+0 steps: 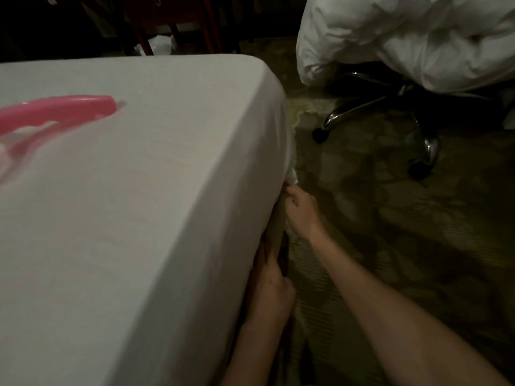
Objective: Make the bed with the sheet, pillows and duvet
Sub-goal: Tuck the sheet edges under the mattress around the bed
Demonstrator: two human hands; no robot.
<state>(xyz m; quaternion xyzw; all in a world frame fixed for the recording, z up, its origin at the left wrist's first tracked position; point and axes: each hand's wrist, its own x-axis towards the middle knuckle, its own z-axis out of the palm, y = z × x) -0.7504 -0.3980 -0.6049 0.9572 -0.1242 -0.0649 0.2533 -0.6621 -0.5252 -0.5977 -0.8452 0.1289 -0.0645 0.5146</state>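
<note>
White sheet covering mattress, hanging down bed side. Untucked tail lying just beyond right hand, nearer than left hand. Both hands working sheet edge under mattress; grips hidden, cannot tell. Duvet lying on chair, well apart.

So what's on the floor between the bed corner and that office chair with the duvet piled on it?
Only bare patterned carpet lies between the bed and the chair, per the head view.

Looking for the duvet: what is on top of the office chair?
A bunched white duvet is heaped on the office chair, hiding its seat; only the chrome legs and castors show.
</note>
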